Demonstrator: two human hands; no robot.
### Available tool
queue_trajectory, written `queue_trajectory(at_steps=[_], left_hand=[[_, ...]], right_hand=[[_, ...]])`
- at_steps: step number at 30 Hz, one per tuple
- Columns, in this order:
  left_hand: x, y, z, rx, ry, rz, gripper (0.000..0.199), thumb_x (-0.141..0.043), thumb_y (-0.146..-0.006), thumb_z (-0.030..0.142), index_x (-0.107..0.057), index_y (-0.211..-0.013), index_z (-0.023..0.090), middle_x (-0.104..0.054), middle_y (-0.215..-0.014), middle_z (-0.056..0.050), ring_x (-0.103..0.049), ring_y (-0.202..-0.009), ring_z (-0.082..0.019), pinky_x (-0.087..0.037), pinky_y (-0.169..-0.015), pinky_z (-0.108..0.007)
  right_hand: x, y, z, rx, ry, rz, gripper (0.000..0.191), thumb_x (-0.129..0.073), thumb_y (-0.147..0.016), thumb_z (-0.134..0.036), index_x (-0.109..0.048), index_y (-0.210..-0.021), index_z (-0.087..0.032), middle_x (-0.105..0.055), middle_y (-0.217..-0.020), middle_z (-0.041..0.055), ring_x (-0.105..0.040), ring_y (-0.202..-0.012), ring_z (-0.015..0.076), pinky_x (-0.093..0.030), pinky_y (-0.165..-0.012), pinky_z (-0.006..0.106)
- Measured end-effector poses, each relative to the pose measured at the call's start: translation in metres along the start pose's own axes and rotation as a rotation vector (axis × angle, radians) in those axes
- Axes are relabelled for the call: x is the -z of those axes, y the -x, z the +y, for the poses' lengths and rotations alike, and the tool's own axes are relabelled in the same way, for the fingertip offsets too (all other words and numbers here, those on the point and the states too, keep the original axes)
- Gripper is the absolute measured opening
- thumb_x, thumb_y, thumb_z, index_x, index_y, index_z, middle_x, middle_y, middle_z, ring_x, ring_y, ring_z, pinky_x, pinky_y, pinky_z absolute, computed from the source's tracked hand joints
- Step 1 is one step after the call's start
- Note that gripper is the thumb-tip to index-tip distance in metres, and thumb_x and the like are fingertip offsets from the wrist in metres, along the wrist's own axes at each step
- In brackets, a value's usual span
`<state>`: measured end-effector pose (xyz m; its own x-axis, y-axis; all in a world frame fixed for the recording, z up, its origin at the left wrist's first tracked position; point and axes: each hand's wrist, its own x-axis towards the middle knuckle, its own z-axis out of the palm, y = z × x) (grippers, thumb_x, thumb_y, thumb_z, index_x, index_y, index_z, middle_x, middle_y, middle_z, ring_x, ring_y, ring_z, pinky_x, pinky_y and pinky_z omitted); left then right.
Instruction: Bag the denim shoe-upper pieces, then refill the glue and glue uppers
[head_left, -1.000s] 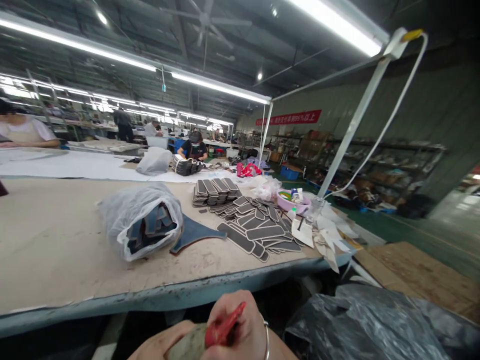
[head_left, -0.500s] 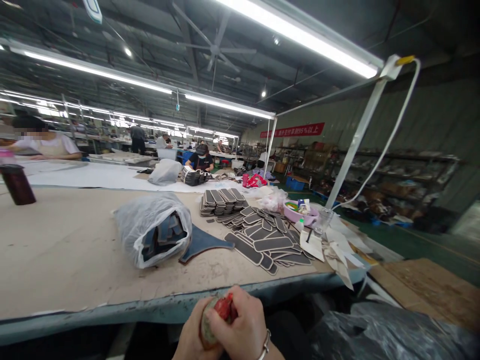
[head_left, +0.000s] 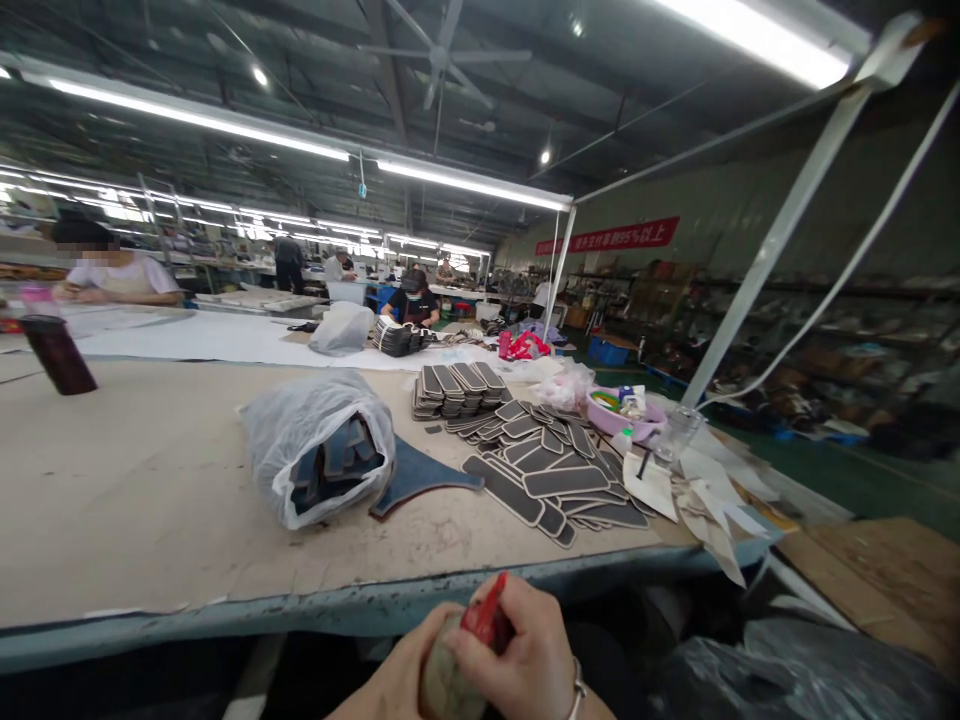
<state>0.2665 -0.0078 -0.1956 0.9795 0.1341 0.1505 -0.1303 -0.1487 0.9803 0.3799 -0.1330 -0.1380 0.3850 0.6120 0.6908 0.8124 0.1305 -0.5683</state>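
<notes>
Below the table's front edge, my left hand (head_left: 409,665) is closed around a rounded greenish-tan object (head_left: 450,672), which I cannot identify. My right hand (head_left: 529,645), with a bracelet at the wrist, pinches a small red item (head_left: 486,615) against the top of that object. The two hands touch the same object. Beyond them on the table (head_left: 150,500) lies a spread of dark, light-edged strips (head_left: 566,482), with stacked ones (head_left: 457,390) behind. A white plastic bag (head_left: 277,440) holds blue pieces, and a blue curved piece (head_left: 424,475) sticks out beside it.
A dark cup (head_left: 58,355) stands at the far left. At the right are a pink basin (head_left: 637,425), a clear container (head_left: 677,435) and paper scraps (head_left: 716,530). A metal post (head_left: 780,240) rises there. People sit at tables farther back. Dark plastic (head_left: 810,665) lies lower right.
Both hands, with the object, have shifted right and slightly down in view. More of the red item shows, its tip pointing up. The view has shifted, and the table items appear slightly farther right.
</notes>
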Motion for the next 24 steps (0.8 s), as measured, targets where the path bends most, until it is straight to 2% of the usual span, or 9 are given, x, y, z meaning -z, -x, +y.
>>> queue_trajectory(at_steps=[3, 6, 7, 9, 12, 14, 18, 21, 24], left_hand=[[0.013, -0.010, -0.010, -0.010, -0.114, 0.040, 0.052, -0.079, -0.055, 0.036, -0.056, -0.098, 0.019, -0.063, -0.094, -0.001, -0.058, -0.084, -0.021, -0.049, -0.074, -0.029], [0.037, -0.019, -0.016, -0.017, -0.263, -0.123, 0.045, -0.077, -0.054, 0.037, -0.060, -0.092, 0.020, -0.062, -0.088, 0.001, -0.056, -0.079, -0.019, -0.047, -0.071, -0.027], [0.045, -0.023, -0.017, -0.007, -0.283, -0.175, 0.047, -0.078, -0.053, 0.038, -0.061, -0.094, 0.020, -0.062, -0.089, 0.001, -0.056, -0.079, -0.019, -0.047, -0.070, -0.026], [0.063, -0.032, -0.021, 0.043, -0.284, -0.196, 0.052, -0.080, -0.054, 0.039, -0.063, -0.099, 0.020, -0.063, -0.090, 0.001, -0.057, -0.080, -0.019, -0.047, -0.070, -0.025], [0.086, -0.052, -0.033, 0.110, -0.247, 0.000, 0.055, -0.080, -0.058, 0.035, -0.061, -0.106, 0.018, -0.065, -0.096, -0.001, -0.059, -0.089, -0.021, -0.049, -0.079, -0.028], [0.098, -0.068, -0.047, 0.113, -0.275, 0.197, 0.058, -0.077, -0.060, 0.035, -0.059, -0.113, 0.017, -0.066, -0.103, -0.004, -0.060, -0.098, -0.025, -0.048, -0.089, -0.033], [0.116, -0.100, -0.080, 0.135, -0.355, 0.509, 0.062, -0.072, -0.058, 0.030, -0.057, -0.117, 0.016, -0.067, -0.111, -0.009, -0.061, -0.107, -0.030, -0.046, -0.098, -0.040], [0.124, -0.119, -0.101, 0.139, -0.353, 0.592, 0.062, -0.071, -0.055, 0.025, -0.058, -0.115, 0.017, -0.069, -0.111, -0.008, -0.062, -0.107, -0.031, -0.047, -0.098, -0.041], [0.126, -0.130, -0.113, 0.105, -0.324, 0.641, 0.062, -0.072, -0.055, 0.024, -0.059, -0.115, 0.017, -0.069, -0.111, -0.008, -0.063, -0.108, -0.031, -0.048, -0.099, -0.041]], right_hand=[[-0.002, -0.003, 0.006, 0.101, -0.015, -0.150, 0.017, -0.069, -0.063, -0.026, -0.054, -0.066, -0.020, -0.054, -0.059, -0.0036, -0.050, -0.054, 0.0102, -0.036, -0.052, 0.021], [0.014, -0.019, 0.005, 0.180, -0.094, -0.412, 0.016, -0.068, -0.063, -0.022, -0.060, -0.076, -0.022, -0.054, -0.061, -0.0047, -0.047, -0.054, 0.0098, -0.033, -0.050, 0.022], [0.024, -0.028, 0.007, 0.185, -0.116, -0.418, 0.017, -0.068, -0.065, -0.021, -0.061, -0.080, -0.022, -0.055, -0.062, -0.0045, -0.047, -0.054, 0.0103, -0.034, -0.050, 0.023], [0.042, -0.051, 0.018, 0.147, -0.124, -0.284, 0.016, -0.066, -0.071, -0.024, -0.063, -0.087, -0.023, -0.056, -0.062, -0.0032, -0.049, -0.055, 0.0123, -0.037, -0.053, 0.025], [0.053, -0.083, 0.061, -0.087, 0.130, -0.195, 0.018, -0.058, -0.080, -0.035, -0.065, -0.089, -0.021, -0.064, -0.075, 0.0024, -0.058, -0.067, 0.0158, -0.045, -0.065, 0.029], [0.041, -0.092, 0.100, -0.272, 0.362, -0.345, 0.024, -0.055, -0.079, -0.034, -0.064, -0.094, -0.019, -0.067, -0.083, 0.0049, -0.061, -0.076, 0.0180, -0.046, -0.074, 0.031], [-0.007, -0.085, 0.167, -0.447, 0.562, -0.570, 0.029, -0.061, -0.062, -0.019, -0.067, -0.090, -0.015, -0.069, -0.071, 0.0083, -0.065, -0.070, 0.0248, -0.044, -0.062, 0.032], [-0.033, -0.079, 0.198, -0.530, 0.669, -0.692, 0.012, -0.061, -0.057, -0.016, -0.069, -0.066, -0.016, -0.071, -0.070, 0.0125, -0.068, -0.070, 0.0277, -0.046, -0.059, 0.033], [-0.040, -0.080, 0.212, -0.575, 0.718, -0.762, 0.008, -0.064, -0.057, -0.019, -0.070, -0.062, -0.016, -0.071, -0.071, 0.0142, -0.070, -0.071, 0.0283, -0.050, -0.062, 0.034]])
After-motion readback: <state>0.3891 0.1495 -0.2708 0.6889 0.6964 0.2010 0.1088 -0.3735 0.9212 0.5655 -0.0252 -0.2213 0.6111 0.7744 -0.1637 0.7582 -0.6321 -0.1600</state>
